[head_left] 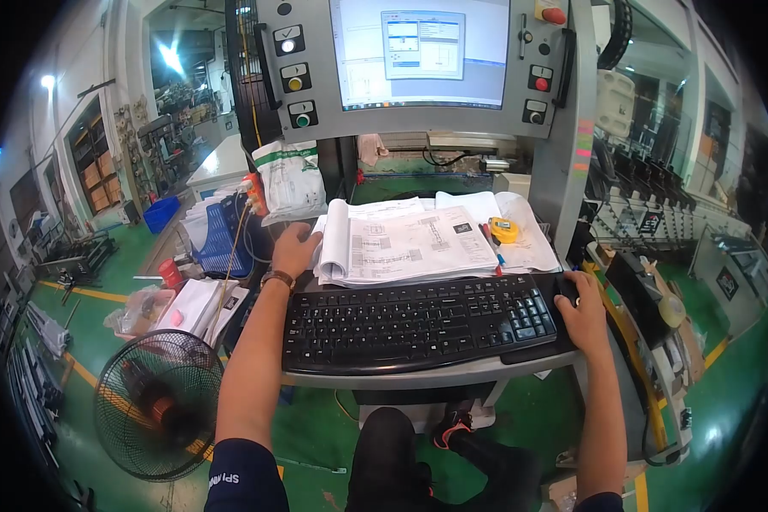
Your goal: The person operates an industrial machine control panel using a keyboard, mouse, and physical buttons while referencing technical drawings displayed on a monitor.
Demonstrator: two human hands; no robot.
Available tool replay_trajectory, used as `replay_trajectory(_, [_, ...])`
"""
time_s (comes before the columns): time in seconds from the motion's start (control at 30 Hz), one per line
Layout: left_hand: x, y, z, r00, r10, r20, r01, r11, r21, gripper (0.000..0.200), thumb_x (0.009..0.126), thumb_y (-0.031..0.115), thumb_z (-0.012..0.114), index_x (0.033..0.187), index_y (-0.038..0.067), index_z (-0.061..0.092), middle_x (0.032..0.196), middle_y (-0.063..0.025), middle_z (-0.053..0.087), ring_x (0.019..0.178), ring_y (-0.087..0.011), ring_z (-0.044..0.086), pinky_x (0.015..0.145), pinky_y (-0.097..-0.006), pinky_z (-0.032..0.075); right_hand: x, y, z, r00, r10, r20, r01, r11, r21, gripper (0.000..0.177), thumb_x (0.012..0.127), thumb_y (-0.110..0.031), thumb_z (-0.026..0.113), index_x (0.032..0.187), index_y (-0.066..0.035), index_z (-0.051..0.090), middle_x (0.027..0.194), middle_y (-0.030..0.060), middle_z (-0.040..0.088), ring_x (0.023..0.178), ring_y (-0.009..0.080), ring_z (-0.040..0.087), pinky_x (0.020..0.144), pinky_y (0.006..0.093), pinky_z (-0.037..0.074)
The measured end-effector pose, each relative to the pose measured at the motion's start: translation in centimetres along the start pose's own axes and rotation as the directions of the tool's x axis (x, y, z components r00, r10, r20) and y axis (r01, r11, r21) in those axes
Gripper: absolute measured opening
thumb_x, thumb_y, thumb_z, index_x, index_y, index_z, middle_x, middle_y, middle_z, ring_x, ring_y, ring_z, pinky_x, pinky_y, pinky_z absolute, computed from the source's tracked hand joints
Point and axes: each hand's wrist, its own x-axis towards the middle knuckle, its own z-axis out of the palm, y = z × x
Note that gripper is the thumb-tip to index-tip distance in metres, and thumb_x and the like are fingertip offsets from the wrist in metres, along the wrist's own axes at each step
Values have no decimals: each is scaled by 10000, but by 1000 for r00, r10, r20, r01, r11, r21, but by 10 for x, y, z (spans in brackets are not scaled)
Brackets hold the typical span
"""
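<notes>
One mouse, right of keyboard, right hand closed over it; left hand at papers' left edge, grip unclear.

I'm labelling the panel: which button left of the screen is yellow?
The yellow button sits between the white button above and the green button below.

There's a wire-caged fan standing low to the left of the left hand, a plump white bag just beyond that same hand, and a blue bin well off to its left.
</notes>
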Motion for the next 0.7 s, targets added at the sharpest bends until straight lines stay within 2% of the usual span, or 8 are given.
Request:
replay_trajectory(0.13, [1, -6, 4, 998, 47, -47, -46, 999, 28, 518, 946, 348, 804, 1311, -14, 744, 1217, -220, 792, 1119, -327, 769, 999, -404, 586, 0, -1, -1, 1000, 11, 12, -11, 1000, 17, 484, 928, -175, 735, 1394, -76, 647, 1429, 166, 616, 1247, 373, 670, 986, 436, 551])
replay_trajectory(0.23, [3, -8, 5, 997, 54, -50, -52, 998, 39, 521, 946, 352, 806, 1310, -16, 744, 1212, -218, 793, 1110, -321, 770, 992, -400, 587, 0, -2, -2, 1000, -6, 0, 6, 1000, 11, 474, 927, -172, 734, 1384, -74, 655, 1426, 164, 618, 1230, 367, 672, 968, 430, 554])
replay_trajectory(0.33, [2, -6, 2, 1000, 1, 1, -1, 1000, 2, 565, 933, 394, 800, 1313, -19, 734, 1305, -237, 762, 1232, -373, 727, 1063, -441, 552, -1, 2, 1, 1000, -20, -10, 20, 1000, 1, 466, 926, -167, 730, 1378, -73, 659, 1423, 161, 622, 1217, 363, 675, 962, 426, 555])
replay_trajectory(0.43, [3, -11, 7, 997, 54, -54, -53, 998, 31, 523, 944, 356, 809, 1304, -18, 745, 1200, -212, 795, 1090, -309, 770, 978, -393, 586, -1, -1, 0, 1000, -21, -11, 21, 1000, -5, 463, 928, -162, 729, 1377, -74, 661, 1426, 157, 622, 1223, 360, 675, 964, 424, 556])
replay_trajectory(0.63, [4, -10, 6, 998, 47, -47, -45, 998, 43, 518, 947, 357, 810, 1305, -12, 747, 1205, -211, 794, 1111, -310, 767, 989, -395, 586, -1, -6, -3, 1000, 3, -27, -4, 1000, -10, 475, 891, -149, 710, 1359, -71, 676, 1403, 152, 639, 1182, 355, 694, 943, 421, 565])
replay_trajectory(0.7, [3, -10, 6, 998, 47, -46, -45, 998, 32, 515, 949, 356, 809, 1305, -10, 747, 1209, -210, 794, 1115, -312, 766, 992, -396, 586, -2, -10, -4, 998, 55, -26, -54, 998, 43, 462, 866, -116, 707, 1321, -46, 680, 1354, 165, 655, 1265, 362, 653, 1069, 419, 503])
